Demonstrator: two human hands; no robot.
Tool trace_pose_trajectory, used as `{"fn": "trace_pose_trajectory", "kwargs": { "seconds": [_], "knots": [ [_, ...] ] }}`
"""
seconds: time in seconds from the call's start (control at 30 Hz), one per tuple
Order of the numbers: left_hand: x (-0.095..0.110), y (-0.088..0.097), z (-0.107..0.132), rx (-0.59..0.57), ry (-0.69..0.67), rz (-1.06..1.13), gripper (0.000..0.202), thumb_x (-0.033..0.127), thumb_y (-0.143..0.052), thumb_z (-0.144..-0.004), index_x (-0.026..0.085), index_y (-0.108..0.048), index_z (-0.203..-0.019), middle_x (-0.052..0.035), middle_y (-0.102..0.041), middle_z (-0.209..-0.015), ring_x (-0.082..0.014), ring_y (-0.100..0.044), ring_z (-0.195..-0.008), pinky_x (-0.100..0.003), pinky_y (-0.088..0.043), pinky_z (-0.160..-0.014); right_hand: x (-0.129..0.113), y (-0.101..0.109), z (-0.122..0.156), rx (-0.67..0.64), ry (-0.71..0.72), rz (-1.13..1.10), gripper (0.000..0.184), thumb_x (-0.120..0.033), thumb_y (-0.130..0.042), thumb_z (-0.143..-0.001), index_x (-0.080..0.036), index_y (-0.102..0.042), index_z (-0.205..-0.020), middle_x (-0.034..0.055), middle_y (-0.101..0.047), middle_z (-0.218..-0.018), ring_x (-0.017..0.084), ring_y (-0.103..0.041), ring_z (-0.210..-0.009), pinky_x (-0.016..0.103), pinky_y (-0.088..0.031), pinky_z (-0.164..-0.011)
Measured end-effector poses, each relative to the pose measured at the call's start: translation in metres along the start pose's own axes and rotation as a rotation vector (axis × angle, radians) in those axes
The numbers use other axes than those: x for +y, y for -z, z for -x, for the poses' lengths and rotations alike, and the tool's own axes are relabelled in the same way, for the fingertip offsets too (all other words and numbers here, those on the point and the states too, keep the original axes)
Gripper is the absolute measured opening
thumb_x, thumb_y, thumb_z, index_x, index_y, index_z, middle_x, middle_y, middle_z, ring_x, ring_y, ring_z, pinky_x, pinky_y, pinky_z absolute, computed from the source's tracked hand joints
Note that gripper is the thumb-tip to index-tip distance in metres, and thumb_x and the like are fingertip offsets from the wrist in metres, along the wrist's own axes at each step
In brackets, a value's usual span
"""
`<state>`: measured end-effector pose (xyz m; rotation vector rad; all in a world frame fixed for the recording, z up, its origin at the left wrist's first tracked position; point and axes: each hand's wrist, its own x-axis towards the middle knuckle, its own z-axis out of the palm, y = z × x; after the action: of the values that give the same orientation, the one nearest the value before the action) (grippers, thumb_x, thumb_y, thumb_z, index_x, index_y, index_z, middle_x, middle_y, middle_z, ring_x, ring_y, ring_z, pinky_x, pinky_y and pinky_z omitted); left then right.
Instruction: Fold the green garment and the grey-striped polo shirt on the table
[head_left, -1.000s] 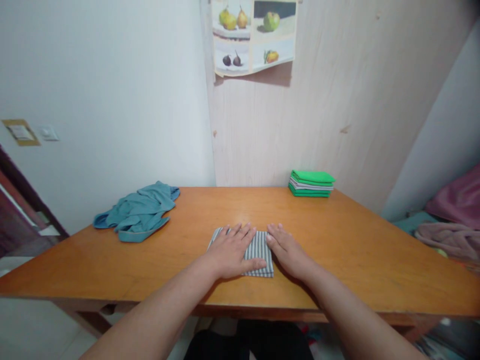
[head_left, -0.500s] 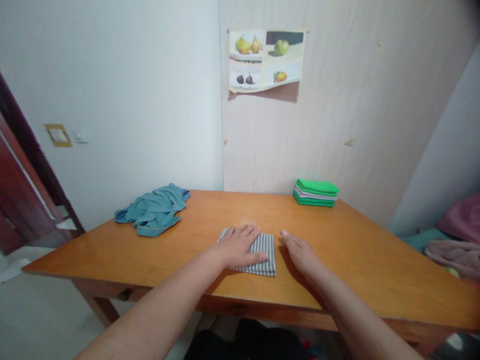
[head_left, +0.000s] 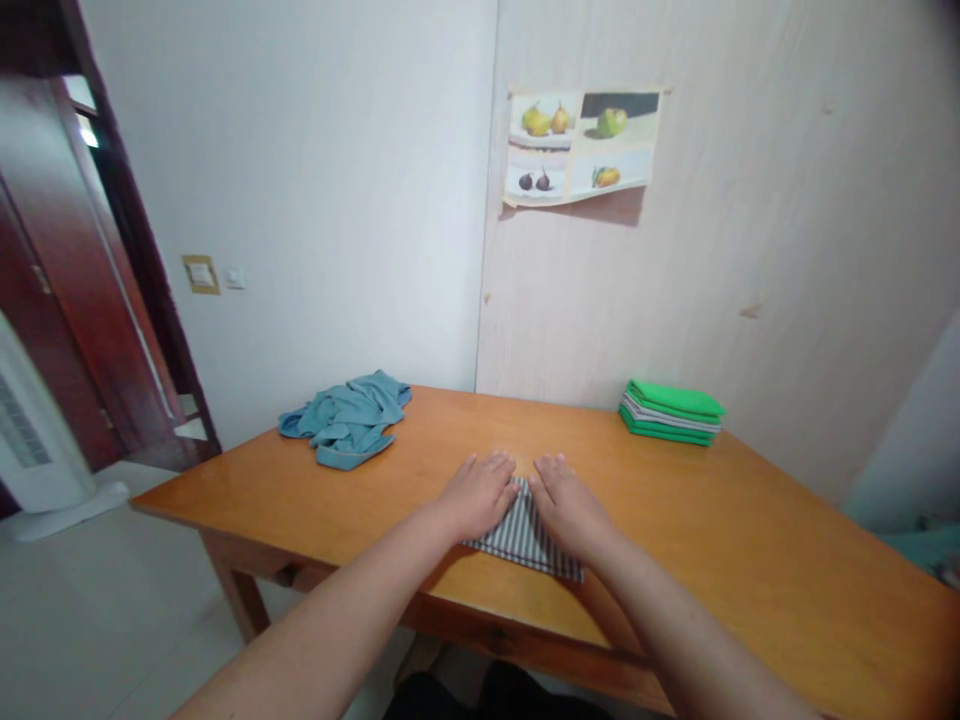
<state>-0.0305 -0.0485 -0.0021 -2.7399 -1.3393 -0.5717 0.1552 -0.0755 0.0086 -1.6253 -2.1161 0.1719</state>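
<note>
A folded grey-and-white striped cloth (head_left: 517,535) lies flat near the front edge of the wooden table (head_left: 420,470). My left hand (head_left: 480,492) rests palm down over its left side, fingers stretched forward. Over the right side lies my right hand (head_left: 568,505), also flat with its fingers extended. Both hands cover the cloth's side edges, while its striped middle and front edge show between them.
A crumpled teal cloth heap (head_left: 349,418) sits at the table's back left. At the back right stands a neat stack of folded green and grey cloths (head_left: 671,412). A fruit picture sheet (head_left: 581,150) hangs on the wall behind.
My right hand has moved left from the bare tabletop onto the striped cloth. My left hand has shifted toward the cloth's left side. The view has turned left.
</note>
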Motion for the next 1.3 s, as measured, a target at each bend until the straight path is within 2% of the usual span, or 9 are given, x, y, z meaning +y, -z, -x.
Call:
{"fn": "trace_pose_trajectory", "kwargs": {
  "seconds": [0.1, 0.27, 0.5, 0.63, 0.8, 0.93, 1.07, 1.2, 1.3],
  "knots": [
    [0.001, -0.007, 0.008, 0.004, 0.004, 0.003, 0.05, 0.043, -0.029, -0.103, 0.017, -0.046, -0.142, -0.014, -0.043, -0.153, -0.0272, -0.034, -0.144, -0.052, -0.029, -0.115, 0.0, -0.019, 0.007, -0.064, -0.021, 0.05, 0.068, -0.051, -0.029, -0.099, -0.004, -0.045, -0.147, 0.0198, -0.037, -0.155, 0.032, -0.022, -0.149, 0.047, -0.021, -0.12],
    [0.003, -0.014, 0.015, 0.024, 0.015, 0.009, 0.053, 0.043, -0.031, -0.102, 0.013, -0.047, -0.142, -0.0163, -0.043, -0.152, -0.0286, -0.035, -0.143, -0.048, -0.028, -0.116, 0.011, -0.035, 0.018, -0.067, -0.003, 0.098, 0.077, -0.059, -0.026, -0.098, -0.004, -0.04, -0.15, 0.0198, -0.034, -0.157, 0.033, -0.021, -0.149, 0.051, -0.019, -0.121],
    [0.007, -0.012, 0.016, 0.001, 0.005, 0.02, 0.056, 0.043, -0.03, -0.102, 0.007, -0.047, -0.141, -0.0192, -0.046, -0.149, -0.0289, -0.037, -0.142, -0.044, -0.027, -0.119, 0.02, -0.043, 0.02, -0.041, 0.016, 0.107, 0.075, -0.06, -0.025, -0.098, -0.008, -0.041, -0.15, 0.0164, -0.035, -0.157, 0.031, -0.024, -0.148, 0.05, -0.019, -0.121],
    [0.007, -0.012, 0.017, 0.008, 0.027, 0.026, 0.056, 0.043, -0.03, -0.102, 0.008, -0.047, -0.141, -0.0189, -0.045, -0.15, -0.0289, -0.037, -0.142, -0.044, -0.027, -0.118, 0.019, -0.042, 0.02, -0.059, 0.014, 0.111, 0.077, -0.059, -0.023, -0.098, -0.005, -0.04, -0.15, 0.0175, -0.034, -0.157, 0.031, -0.024, -0.148, 0.051, -0.019, -0.121],
    [0.007, -0.011, 0.016, -0.019, 0.052, 0.009, 0.054, 0.044, -0.03, -0.102, 0.012, -0.047, -0.142, -0.0166, -0.042, -0.153, -0.0302, -0.035, -0.143, -0.051, -0.028, -0.116, 0.019, -0.04, 0.017, -0.048, -0.006, -0.025, 0.077, -0.061, -0.032, -0.096, -0.006, -0.043, -0.149, 0.0189, -0.035, -0.156, 0.032, -0.024, -0.148, 0.052, -0.018, -0.121],
    [0.007, -0.001, 0.013, -0.067, 0.044, -0.011, 0.051, 0.045, -0.032, -0.102, 0.018, -0.046, -0.142, -0.015, -0.042, -0.153, -0.0311, -0.033, -0.144, -0.06, -0.021, -0.116, 0.031, -0.031, 0.019, 0.087, -0.037, -0.28, 0.07, -0.057, -0.036, -0.095, -0.01, -0.048, -0.146, 0.0171, -0.039, -0.155, 0.028, -0.03, -0.147, 0.049, -0.023, -0.121],
    [0.016, 0.012, 0.012, -0.007, -0.053, -0.02, 0.04, 0.038, -0.04, -0.1, 0.02, -0.053, -0.133, -0.0136, -0.049, -0.147, -0.0309, -0.038, -0.14, -0.064, -0.014, -0.116, 0.051, -0.011, 0.035, 0.302, -0.163, -0.469, 0.059, -0.053, -0.04, -0.094, -0.016, -0.06, -0.135, 0.0158, -0.056, -0.142, 0.028, -0.049, -0.135, 0.046, -0.034, -0.116],
    [0.039, 0.024, 0.015, 0.032, -0.217, 0.073, 0.028, 0.032, -0.048, -0.096, 0.021, -0.059, -0.119, -0.011, -0.063, -0.124, -0.0269, -0.054, -0.12, -0.048, -0.036, -0.107, 0.064, 0.006, 0.06, 0.35, -0.241, -0.499, 0.044, -0.049, -0.047, -0.09, -0.019, -0.069, -0.114, 0.013, -0.07, -0.121, 0.028, -0.062, -0.116, 0.043, -0.045, -0.102],
    [0.058, 0.027, 0.02, 0.007, -0.284, 0.126, 0.02, 0.032, -0.056, -0.092, 0.02, -0.062, -0.106, -0.0084, -0.064, -0.107, -0.0243, -0.058, -0.104, -0.036, -0.046, -0.091, 0.061, 0.013, 0.08, 0.234, -0.239, -0.436, 0.033, -0.044, -0.048, -0.089, -0.02, -0.07, -0.099, 0.0085, -0.074, -0.098, 0.024, -0.067, -0.094, 0.037, -0.049, -0.086]
  ]
}}
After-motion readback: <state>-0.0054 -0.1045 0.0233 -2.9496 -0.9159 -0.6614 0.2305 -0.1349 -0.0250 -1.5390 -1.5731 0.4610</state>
